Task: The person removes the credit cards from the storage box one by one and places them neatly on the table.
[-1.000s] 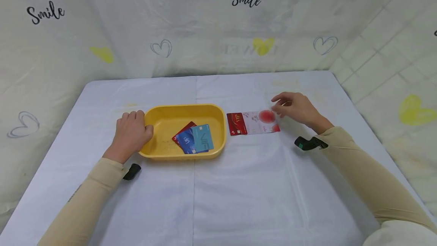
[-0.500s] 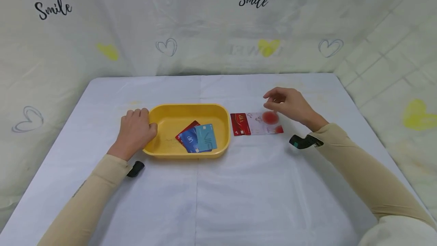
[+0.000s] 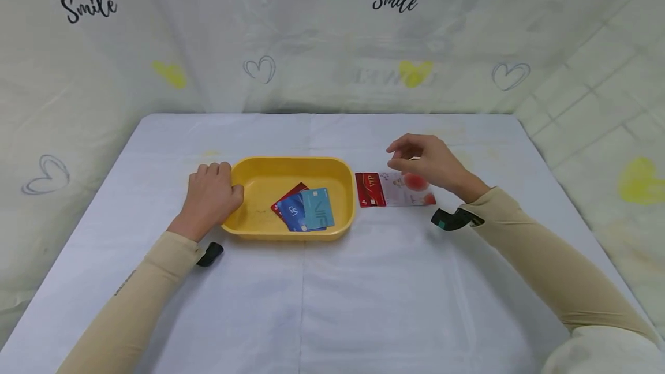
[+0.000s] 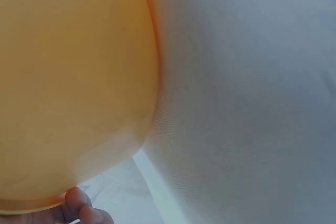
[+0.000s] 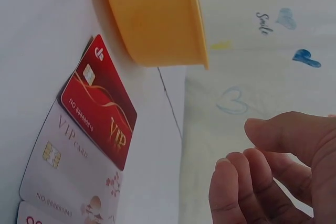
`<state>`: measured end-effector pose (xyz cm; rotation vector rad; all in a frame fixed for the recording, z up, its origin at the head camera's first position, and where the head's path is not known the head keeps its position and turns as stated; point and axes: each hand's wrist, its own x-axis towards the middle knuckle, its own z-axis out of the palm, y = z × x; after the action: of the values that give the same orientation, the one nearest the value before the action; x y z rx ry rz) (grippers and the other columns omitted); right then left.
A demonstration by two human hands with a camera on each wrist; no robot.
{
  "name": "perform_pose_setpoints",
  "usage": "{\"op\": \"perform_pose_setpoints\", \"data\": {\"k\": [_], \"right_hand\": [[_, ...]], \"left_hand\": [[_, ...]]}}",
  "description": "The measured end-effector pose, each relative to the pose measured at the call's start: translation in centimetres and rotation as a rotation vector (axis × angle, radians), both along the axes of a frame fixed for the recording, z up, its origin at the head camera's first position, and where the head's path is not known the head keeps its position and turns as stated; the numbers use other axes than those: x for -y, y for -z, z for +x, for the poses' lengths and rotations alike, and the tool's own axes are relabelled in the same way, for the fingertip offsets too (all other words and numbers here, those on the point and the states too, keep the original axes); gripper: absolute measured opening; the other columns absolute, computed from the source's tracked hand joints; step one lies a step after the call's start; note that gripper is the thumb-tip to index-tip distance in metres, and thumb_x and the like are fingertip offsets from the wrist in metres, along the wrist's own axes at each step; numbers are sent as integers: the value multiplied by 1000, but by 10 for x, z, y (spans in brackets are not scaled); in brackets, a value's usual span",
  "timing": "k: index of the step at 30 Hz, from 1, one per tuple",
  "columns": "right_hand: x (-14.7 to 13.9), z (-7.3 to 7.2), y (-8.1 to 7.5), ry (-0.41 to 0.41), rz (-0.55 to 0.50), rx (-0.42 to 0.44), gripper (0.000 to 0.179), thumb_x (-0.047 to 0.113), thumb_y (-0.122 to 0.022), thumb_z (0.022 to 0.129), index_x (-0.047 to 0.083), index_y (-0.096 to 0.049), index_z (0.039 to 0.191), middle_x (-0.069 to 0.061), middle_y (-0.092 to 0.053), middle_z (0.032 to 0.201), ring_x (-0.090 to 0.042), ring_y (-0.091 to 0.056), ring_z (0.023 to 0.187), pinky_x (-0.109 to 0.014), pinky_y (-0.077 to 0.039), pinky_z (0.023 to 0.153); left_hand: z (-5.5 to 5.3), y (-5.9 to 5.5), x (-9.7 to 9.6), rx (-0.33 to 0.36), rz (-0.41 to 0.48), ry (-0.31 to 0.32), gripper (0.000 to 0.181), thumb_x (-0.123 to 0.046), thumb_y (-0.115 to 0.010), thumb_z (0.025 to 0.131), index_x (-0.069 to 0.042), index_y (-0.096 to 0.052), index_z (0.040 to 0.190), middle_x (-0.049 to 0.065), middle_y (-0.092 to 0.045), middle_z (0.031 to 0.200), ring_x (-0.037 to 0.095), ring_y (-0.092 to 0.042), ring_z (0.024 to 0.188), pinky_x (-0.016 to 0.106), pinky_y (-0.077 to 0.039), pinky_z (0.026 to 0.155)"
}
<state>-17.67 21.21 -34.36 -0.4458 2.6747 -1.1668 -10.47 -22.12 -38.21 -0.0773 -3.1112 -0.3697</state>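
My left hand (image 3: 212, 198) grips the left rim of a yellow plastic tray (image 3: 249, 175), thumb on the inner side; its fingertips (image 4: 79, 199) show at the rim in the left wrist view. Inside the tray lie a teal VIP card (image 3: 318, 206), a blue card (image 3: 292, 213) and a mostly covered red card (image 3: 283, 196). My right hand (image 3: 428, 159) hovers over the cards right of the tray, fingers loosely bent, holding nothing. Below it lie a red VIP card (image 5: 100, 98), a white VIP card (image 5: 63, 156) and another card (image 5: 31, 216), overlapping in a row.
A white cloth covers the table (image 3: 353, 293). Behind it hangs a pale curtain (image 3: 322, 27) printed with hearts and "Smile". Dark wrist cameras sit under both sleeves, the right one (image 3: 449, 219) low beside the cards.
My right hand has moved left over the row of cards, closer to the tray. The left hand keeps its hold on the rim. The head view has shifted slightly.
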Motion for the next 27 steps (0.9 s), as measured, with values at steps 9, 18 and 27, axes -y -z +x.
{"op": "perform_pose_setpoints", "data": {"k": [9,18,27], "right_hand": [[19,1,0,-58,-56,1,22,23,-74,93,16,-72,114,-7,-71,99,-25,-71,91,-26,-58,78],[37,-2,1,-109,-39,-34,23,18,-76,92,15,-72,114,-6,-69,98,-20,-67,89,-23,-56,76],[58,-4,-4,-181,-82,-17,24,18,-77,91,17,-71,114,-5,-69,96,-20,-68,89,-28,-57,77]], "left_hand": [[-1,0,1,-31,5,9,21,-19,-42,92,1,-48,92,17,-48,84,36,-41,85,41,-30,73],[-2,2,1,-36,0,5,21,-19,-43,92,2,-49,93,17,-48,84,36,-41,84,41,-30,73],[-3,5,2,-56,3,7,19,-18,-44,92,0,-48,88,16,-47,82,36,-41,82,40,-28,71]]}}
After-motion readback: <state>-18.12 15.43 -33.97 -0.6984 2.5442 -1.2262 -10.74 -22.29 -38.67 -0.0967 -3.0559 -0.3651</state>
